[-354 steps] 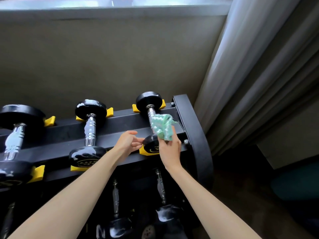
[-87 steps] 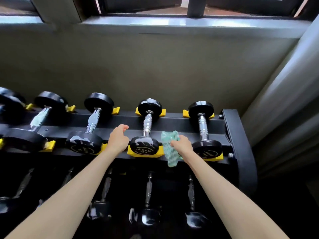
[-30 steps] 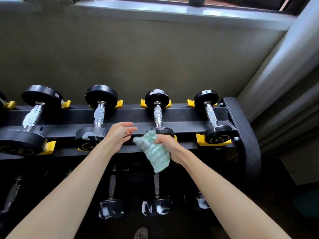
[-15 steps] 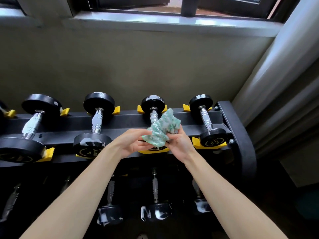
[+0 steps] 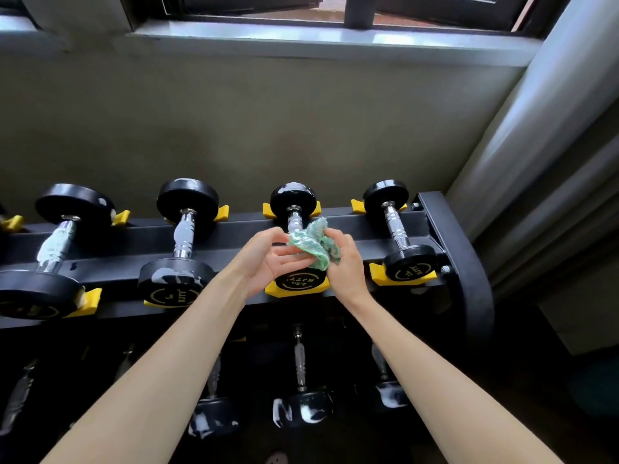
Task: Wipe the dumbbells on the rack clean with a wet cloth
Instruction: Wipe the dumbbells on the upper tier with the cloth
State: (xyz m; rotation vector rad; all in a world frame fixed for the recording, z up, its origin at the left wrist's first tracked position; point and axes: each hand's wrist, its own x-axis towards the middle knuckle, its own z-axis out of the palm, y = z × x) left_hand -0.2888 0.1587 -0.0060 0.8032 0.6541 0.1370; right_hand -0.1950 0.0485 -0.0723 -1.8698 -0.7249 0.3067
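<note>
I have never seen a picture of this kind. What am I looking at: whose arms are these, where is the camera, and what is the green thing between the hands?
There is no machine here. A person works with bare hands, and the camera sits on the person's head, looking forward and down, so both arms enter from below. The right hand has a crumpled green cloth in its grip. The left hand lies open beside it, fingers touching the cloth. Behind them stands a black rack with yellow cradles, holding a row of dumbbells. The hands are in front of the second dumbbell from the right. Several dumbbells carry white smears. A lower row shows dimly beneath.
</note>
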